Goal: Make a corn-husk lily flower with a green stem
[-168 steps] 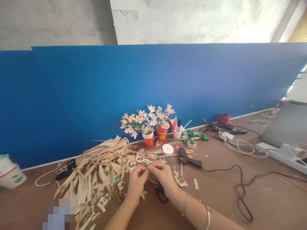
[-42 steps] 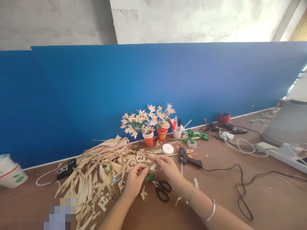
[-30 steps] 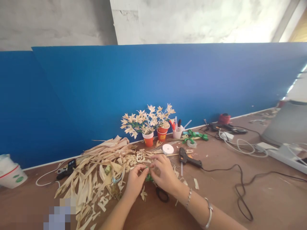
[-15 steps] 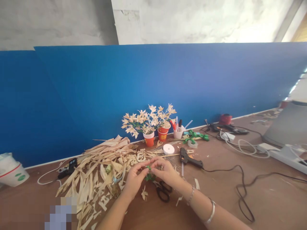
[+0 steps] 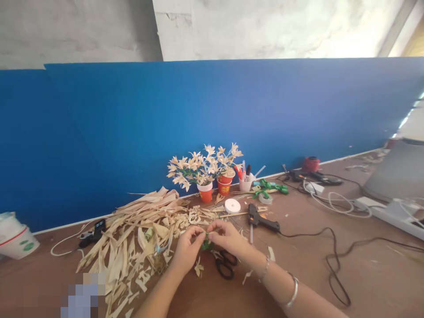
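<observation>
My left hand (image 5: 187, 248) and my right hand (image 5: 230, 238) meet over the table, fingertips pinched on a small green strip (image 5: 206, 244). Part of the strip hangs below the fingers; whether it is ribbon or tape is too small to tell. Black-handled scissors (image 5: 225, 268) lie just under my right hand. A loose pale flower (image 5: 198, 267) rests below the fingertips. Close to my left hand spreads a heap of dried husk strips (image 5: 132, 240). Beyond my hands lies a white roll (image 5: 232, 206).
Pale flowers (image 5: 190, 165) stand in red paper cups (image 5: 205, 193) by the blue partition (image 5: 132, 119). A black glue gun (image 5: 263, 219) trails its cord across the right side. A cup of pens (image 5: 245, 183), green ribbon pieces (image 5: 280, 189) and a power strip (image 5: 392, 216) sit farther right.
The fingertips have drawn slightly apart and shifted a little downward, both still pinching the green strip. Other things keep their places, apart from a slight camera shift.
</observation>
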A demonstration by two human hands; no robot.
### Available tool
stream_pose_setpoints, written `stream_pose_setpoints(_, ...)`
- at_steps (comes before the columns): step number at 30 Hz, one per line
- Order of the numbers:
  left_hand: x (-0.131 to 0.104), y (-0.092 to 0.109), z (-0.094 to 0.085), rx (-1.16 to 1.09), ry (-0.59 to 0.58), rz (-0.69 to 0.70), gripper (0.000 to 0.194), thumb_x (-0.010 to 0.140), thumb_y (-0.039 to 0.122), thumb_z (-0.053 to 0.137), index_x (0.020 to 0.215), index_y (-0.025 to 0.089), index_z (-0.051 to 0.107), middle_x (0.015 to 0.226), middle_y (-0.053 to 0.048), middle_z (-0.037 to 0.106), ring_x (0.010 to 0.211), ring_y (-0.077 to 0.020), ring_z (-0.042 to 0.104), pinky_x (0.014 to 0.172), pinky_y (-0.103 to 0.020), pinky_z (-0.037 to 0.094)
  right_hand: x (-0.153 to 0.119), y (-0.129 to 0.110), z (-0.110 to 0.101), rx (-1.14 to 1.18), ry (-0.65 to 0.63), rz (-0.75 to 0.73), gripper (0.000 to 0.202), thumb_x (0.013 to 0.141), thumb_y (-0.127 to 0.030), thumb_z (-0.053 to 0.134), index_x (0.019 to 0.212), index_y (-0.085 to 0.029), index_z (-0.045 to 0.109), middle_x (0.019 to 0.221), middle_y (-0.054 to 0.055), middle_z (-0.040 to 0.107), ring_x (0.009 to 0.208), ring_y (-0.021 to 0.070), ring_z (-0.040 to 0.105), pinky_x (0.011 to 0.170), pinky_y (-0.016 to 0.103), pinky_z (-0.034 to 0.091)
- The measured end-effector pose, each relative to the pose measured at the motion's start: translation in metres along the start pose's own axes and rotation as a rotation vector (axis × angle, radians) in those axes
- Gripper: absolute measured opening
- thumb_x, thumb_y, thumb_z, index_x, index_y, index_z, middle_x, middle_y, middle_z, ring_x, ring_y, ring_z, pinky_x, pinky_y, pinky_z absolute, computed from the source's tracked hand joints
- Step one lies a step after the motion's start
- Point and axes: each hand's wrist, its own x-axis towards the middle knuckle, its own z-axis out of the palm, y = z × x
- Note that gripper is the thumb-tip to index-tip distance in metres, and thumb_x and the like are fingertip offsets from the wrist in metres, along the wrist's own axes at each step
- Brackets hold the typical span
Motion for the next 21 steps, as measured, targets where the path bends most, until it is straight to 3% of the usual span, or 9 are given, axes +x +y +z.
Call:
stream_pose_setpoints(3,0.001,-0.003,0.002,0.018,0.037,-0.013,0.019,0.077,0.034,0.054,0.077,0.016,0.062,0.072,-0.002,0.062,0.068,-0.0179,0.056,0.066,-0.028,0.044,-0.004,-0.001,0.005,-0.375,0.176,-0.299,0.024,0.065,-0.012,0.058,0.088,-0.019,0.057,0.091,0.004,0.059,0.089,0.0201,0.053,0.081,0.034,0.041)
stream_pose_setpoints(6,0.002,-0.004,0.003,0.039,0.054,-0.013,0.019,0.076,0.032,0.054,0.076,0.016,0.063,0.071,-0.003,0.064,0.068,-0.0180,0.056,0.066,-0.028,0.044,-0.007,0.000,0.010,-0.615,0.259,-0.451,0.024,0.065,-0.007,0.056,0.086,-0.019,0.055,0.100,0.006,0.057,0.097,0.0225,0.049,0.085,0.036,0.037)
stream_pose_setpoints(15,0.003,-0.006,0.006,0.020,0.057,-0.030,0.019,0.074,0.033,0.057,0.074,0.016,0.065,0.071,-0.003,0.067,0.068,-0.0183,0.058,0.066,-0.029,0.046,-0.006,0.004,0.009,-0.823,0.291,-0.562,0.015,0.068,-0.009,0.057,0.079,-0.019,0.057,0.103,0.007,0.058,0.097,0.0237,0.048,0.083,0.037,0.035)
stream_pose_setpoints(18,0.003,-0.006,0.004,0.026,0.074,-0.044,0.018,0.072,0.032,0.059,0.073,0.017,0.067,0.072,-0.004,0.068,0.072,-0.0197,0.060,0.069,-0.030,0.047,-0.005,0.004,0.007,-0.754,0.286,-0.554,0.016,0.065,-0.007,0.056,0.076,-0.019,0.059,0.102,0.007,0.059,0.097,0.0236,0.049,0.084,0.037,0.035)
stream_pose_setpoints(21,0.003,-0.004,0.001,0.020,0.094,-0.054,0.016,0.069,0.031,0.062,0.072,0.017,0.069,0.075,-0.004,0.069,0.075,-0.0206,0.061,0.072,-0.031,0.047,-0.002,0.004,0.005,-0.533,0.248,-0.439,0.013,0.061,-0.007,0.056,0.068,-0.018,0.060,0.096,0.006,0.060,0.094,0.0216,0.052,0.084,0.035,0.037)
